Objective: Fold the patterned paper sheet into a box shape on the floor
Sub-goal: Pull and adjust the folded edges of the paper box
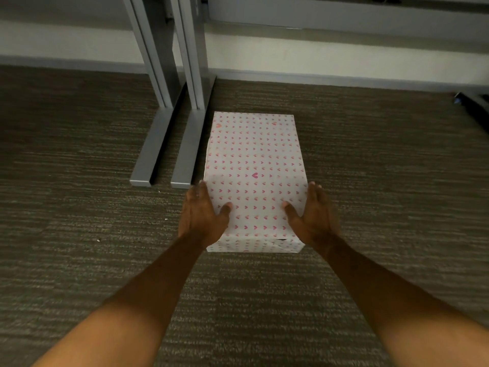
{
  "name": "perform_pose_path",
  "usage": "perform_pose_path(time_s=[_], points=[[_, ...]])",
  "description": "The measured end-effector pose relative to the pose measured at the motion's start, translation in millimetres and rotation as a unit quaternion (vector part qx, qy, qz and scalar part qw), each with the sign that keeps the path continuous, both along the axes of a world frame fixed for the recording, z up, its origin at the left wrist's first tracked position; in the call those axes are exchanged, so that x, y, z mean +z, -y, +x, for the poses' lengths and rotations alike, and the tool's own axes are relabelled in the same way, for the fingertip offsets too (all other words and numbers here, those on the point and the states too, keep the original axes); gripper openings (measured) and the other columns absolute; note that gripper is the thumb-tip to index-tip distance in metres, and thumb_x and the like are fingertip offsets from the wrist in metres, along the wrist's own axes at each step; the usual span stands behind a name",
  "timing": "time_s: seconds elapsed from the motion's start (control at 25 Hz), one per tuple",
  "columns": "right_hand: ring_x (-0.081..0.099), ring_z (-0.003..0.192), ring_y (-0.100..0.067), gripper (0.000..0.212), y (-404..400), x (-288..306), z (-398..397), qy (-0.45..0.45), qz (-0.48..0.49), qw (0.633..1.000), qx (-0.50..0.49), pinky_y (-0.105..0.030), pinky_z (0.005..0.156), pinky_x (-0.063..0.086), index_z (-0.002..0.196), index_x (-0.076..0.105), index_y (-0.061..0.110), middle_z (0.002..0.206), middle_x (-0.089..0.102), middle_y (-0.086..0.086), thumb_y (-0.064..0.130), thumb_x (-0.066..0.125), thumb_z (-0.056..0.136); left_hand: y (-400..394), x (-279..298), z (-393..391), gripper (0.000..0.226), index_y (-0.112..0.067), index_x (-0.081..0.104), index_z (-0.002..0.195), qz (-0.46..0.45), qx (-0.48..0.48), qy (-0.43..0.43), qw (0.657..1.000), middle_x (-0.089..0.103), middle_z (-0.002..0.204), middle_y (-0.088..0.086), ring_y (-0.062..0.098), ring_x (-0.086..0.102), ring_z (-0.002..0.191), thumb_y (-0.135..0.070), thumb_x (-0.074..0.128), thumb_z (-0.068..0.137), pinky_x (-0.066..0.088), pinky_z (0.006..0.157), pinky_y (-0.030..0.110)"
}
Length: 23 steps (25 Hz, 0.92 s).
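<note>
The patterned paper (pixel 254 165), white with small pink hearts, stands on the carpet as a long box shape. Its top face runs away from me and a short folded end faces me, with a small dark gap at that end's right. My left hand (pixel 202 217) presses flat against the box's near left side, thumb lying on the top face. On the near right side my right hand (pixel 312 215) mirrors it, its thumb also on top. Both hands clasp the box between them.
Two grey metal desk legs with long flat feet (pixel 185 154) stand just left of the box, nearly touching its far left corner. A white wall and baseboard (pixel 344 78) run behind. A dark object (pixel 473 104) lies at the far right. Brown carpet surrounds everything.
</note>
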State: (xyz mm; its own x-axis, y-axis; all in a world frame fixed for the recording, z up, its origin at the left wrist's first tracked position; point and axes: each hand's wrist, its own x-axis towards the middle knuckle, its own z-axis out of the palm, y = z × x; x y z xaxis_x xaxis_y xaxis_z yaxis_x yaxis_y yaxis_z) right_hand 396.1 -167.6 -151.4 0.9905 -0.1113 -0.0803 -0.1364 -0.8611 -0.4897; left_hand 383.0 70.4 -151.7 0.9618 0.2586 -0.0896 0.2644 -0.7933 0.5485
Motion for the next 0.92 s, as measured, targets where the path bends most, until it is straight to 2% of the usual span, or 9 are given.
perform_pose_path(time_s=[0.08,0.16,0.2,0.28,0.36,0.52,0.72,0.84,0.92], points=[[0.036,0.140,-0.038,0.079,-5,-1,-8,0.005,0.090,0.994,-0.061,-0.052,0.110,0.036,0.151,0.027,0.008,0.155,0.035,-0.016,0.047,0.059,0.090,-2,-3,-8,0.065,-0.010,0.042,0.141,-0.102,0.057,0.027,0.993,0.050,0.138,0.018,0.037,0.051,0.124,-0.035,0.064,0.086,0.047,0.097,0.046],[0.050,0.131,-0.036,0.065,-9,-1,-12,0.015,0.155,0.982,-0.110,-0.052,0.102,0.047,0.144,0.040,0.008,0.144,0.050,-0.016,0.038,0.061,0.091,-3,-4,-13,0.045,-0.007,0.056,0.129,-0.185,0.095,0.042,0.977,0.063,0.124,0.015,0.031,0.064,0.106,-0.023,0.064,0.087,0.056,0.082,0.036],[0.054,0.127,-0.035,0.058,-10,-1,-13,0.017,0.186,0.974,-0.125,-0.051,0.099,0.050,0.141,0.046,0.008,0.140,0.054,-0.016,0.035,0.061,0.092,-3,-4,-14,0.040,-0.006,0.060,0.125,-0.209,0.110,0.044,0.971,0.066,0.120,0.014,0.024,0.066,0.094,-0.020,0.064,0.088,0.057,0.071,0.027],[0.060,0.120,-0.033,0.048,-12,1,-13,0.015,0.257,0.955,-0.148,-0.049,0.095,0.053,0.136,0.054,0.008,0.134,0.060,-0.014,0.029,0.061,0.093,-4,-3,-15,0.034,-0.006,0.063,0.121,-0.230,0.132,0.041,0.963,0.068,0.116,0.011,0.006,0.059,0.069,-0.018,0.063,0.089,0.046,0.047,0.005],[0.061,0.118,-0.033,0.042,-10,3,-12,0.009,0.303,0.937,-0.172,-0.049,0.095,0.053,0.132,0.058,0.009,0.132,0.063,-0.013,0.024,0.062,0.093,-3,-4,-14,0.033,-0.008,0.064,0.122,-0.245,0.146,0.037,0.958,0.069,0.114,0.010,-0.006,0.048,0.058,-0.018,0.062,0.090,0.037,0.036,0.001],[0.061,0.118,-0.032,0.038,-11,6,-7,0.006,0.338,0.920,-0.198,-0.047,0.093,0.054,0.128,0.060,0.009,0.130,0.064,-0.013,0.018,0.063,0.092,-7,-2,-9,0.033,-0.012,0.064,0.123,-0.264,0.154,0.020,0.952,0.069,0.117,0.008,-0.002,0.053,0.061,-0.019,0.062,0.091,0.042,0.041,0.006],[0.061,0.119,-0.030,0.037,-17,9,10,0.001,0.365,0.908,-0.204,-0.049,0.095,0.053,0.128,0.061,0.012,0.129,0.064,-0.011,0.020,0.063,0.092,-16,13,7,0.035,-0.011,0.064,0.123,-0.265,0.143,0.030,0.953,0.068,0.120,0.009,0.020,0.064,0.096,-0.021,0.064,0.090,0.053,0.075,0.029],[0.061,0.117,-0.028,0.037,-24,11,30,0.004,0.371,0.903,-0.217,-0.041,0.090,0.055,0.127,0.061,0.013,0.128,0.064,-0.010,0.020,0.064,0.091,-25,18,29,0.033,-0.010,0.066,0.120,-0.268,0.126,0.046,0.954,0.069,0.117,0.009,0.025,0.066,0.099,-0.021,0.064,0.089,0.053,0.078,0.031],[0.063,0.113,-0.025,0.035,-28,11,46,0.008,0.379,0.901,-0.213,-0.033,0.080,0.056,0.125,0.062,0.015,0.125,0.066,-0.008,0.021,0.065,0.090,-31,21,47,0.032,-0.010,0.067,0.118,-0.257,0.119,0.054,0.957,0.070,0.116,0.009,0.026,0.066,0.101,-0.022,0.065,0.089,0.052,0.080,0.030]])
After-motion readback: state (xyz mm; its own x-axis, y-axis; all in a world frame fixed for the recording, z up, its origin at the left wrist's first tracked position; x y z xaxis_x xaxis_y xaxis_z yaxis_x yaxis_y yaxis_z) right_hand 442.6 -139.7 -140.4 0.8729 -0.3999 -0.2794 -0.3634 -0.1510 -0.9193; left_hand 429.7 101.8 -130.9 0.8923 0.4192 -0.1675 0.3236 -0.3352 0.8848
